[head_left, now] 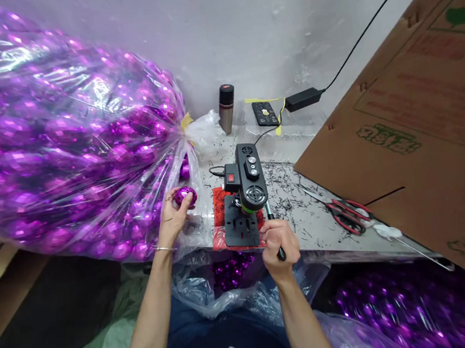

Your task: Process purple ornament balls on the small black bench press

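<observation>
My left hand (pixel 173 219) pinches a shiny purple bauble (pixel 187 196) between thumb and fingers, left of a small black bench machine (pixel 250 166). That machine has round vents, knobs on top and a red switch on its side. Its slotted black plate (pixel 241 231) sits over a red sheet (pixel 218 204) on the worktable. My right hand (pixel 280 239) is wrapped round a lever handle (pixel 281 255) at the machine's right side; the black end of the handle pokes out below the fist. Whatever lies under the machine's head is hidden.
A huge clear bag (pixel 61 145) of purple baubles fills the left. Red-handled scissors (pixel 347 215) and black scraps lie on the table (pixel 308 227). Behind stand a flask (pixel 227 109), phone (pixel 265 114) and power adapter (pixel 304 99). A cardboard box (pixel 413 116) borders the right; more baubles (pixel 412 304) sit below.
</observation>
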{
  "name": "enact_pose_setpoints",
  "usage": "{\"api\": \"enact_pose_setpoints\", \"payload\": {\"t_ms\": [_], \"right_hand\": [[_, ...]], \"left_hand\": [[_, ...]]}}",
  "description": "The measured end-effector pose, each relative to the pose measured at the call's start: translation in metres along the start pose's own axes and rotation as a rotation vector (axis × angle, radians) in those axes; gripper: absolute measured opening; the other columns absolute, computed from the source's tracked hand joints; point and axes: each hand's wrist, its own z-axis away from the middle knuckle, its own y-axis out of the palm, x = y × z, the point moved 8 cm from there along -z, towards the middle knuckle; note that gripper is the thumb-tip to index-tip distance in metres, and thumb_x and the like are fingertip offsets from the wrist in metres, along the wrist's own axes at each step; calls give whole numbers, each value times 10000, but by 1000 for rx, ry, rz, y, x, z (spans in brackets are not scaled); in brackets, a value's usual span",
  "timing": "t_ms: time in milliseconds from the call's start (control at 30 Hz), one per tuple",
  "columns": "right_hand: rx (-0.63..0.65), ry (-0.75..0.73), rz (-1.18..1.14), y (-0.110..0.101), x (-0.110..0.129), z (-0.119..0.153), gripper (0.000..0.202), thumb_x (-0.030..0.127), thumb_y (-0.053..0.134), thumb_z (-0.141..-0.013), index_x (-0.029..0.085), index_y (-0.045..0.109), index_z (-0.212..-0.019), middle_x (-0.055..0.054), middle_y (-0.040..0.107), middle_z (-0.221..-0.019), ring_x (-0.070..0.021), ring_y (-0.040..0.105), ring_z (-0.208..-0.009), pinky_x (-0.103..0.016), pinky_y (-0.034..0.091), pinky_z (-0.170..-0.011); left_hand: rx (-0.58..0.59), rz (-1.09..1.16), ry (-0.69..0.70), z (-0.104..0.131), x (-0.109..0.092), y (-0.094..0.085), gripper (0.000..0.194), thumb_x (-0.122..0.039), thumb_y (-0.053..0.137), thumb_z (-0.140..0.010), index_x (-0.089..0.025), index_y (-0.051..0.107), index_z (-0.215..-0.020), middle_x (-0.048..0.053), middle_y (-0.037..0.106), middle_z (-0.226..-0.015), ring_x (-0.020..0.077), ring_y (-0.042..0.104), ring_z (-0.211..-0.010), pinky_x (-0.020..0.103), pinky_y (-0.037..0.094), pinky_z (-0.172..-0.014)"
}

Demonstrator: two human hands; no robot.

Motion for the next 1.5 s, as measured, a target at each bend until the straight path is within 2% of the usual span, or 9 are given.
{"api": "enact_pose_setpoints", "payload": {"t_ms": [100, 200, 333, 467, 600, 733, 1000, 1200, 1500], "right_hand": [[-17, 17, 3, 0, 1, -2, 285, 105, 470, -994, 227, 518, -741, 29, 560, -662, -124, 612, -658, -264, 471, -601], [-18, 27, 12, 0, 3, -7, 294, 110, 465, -997, 229, 513, -733, 29, 565, -657, -123, 609, -642, -263, 464, -588], [3, 22, 31, -1, 7, -13, 297, 108, 459, -997, 228, 512, -731, 27, 580, -657, -120, 606, -629, -259, 454, -579], [6, 28, 32, -2, 8, -16, 299, 112, 460, -995, 229, 515, -726, 26, 584, -652, -123, 601, -618, -264, 452, -578], [5, 26, 37, -2, 10, -18, 303, 107, 454, -1000, 231, 505, -729, 28, 576, -649, -120, 597, -619, -258, 447, -580], [12, 27, 35, -1, 10, -19, 299, 113, 449, -1008, 231, 499, -738, 26, 577, -663, -116, 590, -622, -254, 447, -584], [33, 19, 54, -1, 11, -20, 303, 118, 443, -1005, 233, 506, -732, 17, 581, -654, -125, 589, -614, -267, 455, -584], [34, 23, 51, -1, 11, -17, 288, 107, 443, -999, 227, 526, -751, 10, 594, -676, -125, 600, -636, -266, 466, -594], [22, 50, 25, -2, 5, -8, 265, 131, 453, -1005, 230, 547, -778, 6, 617, -708, -135, 611, -651, -279, 470, -603]], "left_hand": [[189, 368, -204, 28, 5, 27, 745, -560, 850, -750, -216, 558, -1343, 58, 720, -1064, 124, 696, -596, 205, 501, -474], [291, 533, -356, 55, 12, 52, 735, -418, 920, -711, -236, 574, -1334, 49, 726, -1089, 153, 754, -701, 238, 608, -595], [328, 715, -444, 74, 26, 73, 660, -420, 869, -799, -266, 580, -1373, 66, 739, -1144, 196, 780, -898, 278, 657, -731], [248, 734, -456, 73, 43, 82, 488, -520, 768, -883, -247, 656, -1272, 81, 749, -1194, 204, 763, -970, 314, 669, -762], [162, 575, -369, 69, 54, 91, 535, -447, 809, -853, -215, 639, -1305, 108, 756, -1238, 235, 755, -1067, 374, 657, -889], [137, 410, -170, 69, 49, 104, 540, -426, 807, -842, -172, 638, -1288, 141, 754, -1266, 262, 734, -1165, 425, 589, -1049], [152, -69, 242, 84, 26, 117, 571, -421, 773, -871, -184, 583, -1354, 152, 710, -1299, 307, 679, -1245, 482, 533, -1095], [141, -220, 468, 96, 21, 128, 546, -434, 717, -925, -193, 560, -1388, 158, 673, -1334, 314, 645, -1280, 498, 520, -1091], [161, -294, 514, 99, 27, 138, 561, -447, 712, -928, -204, 565, -1412, 151, 718, -1328, 320, 676, -1267, 535, 466, -1160]]}}
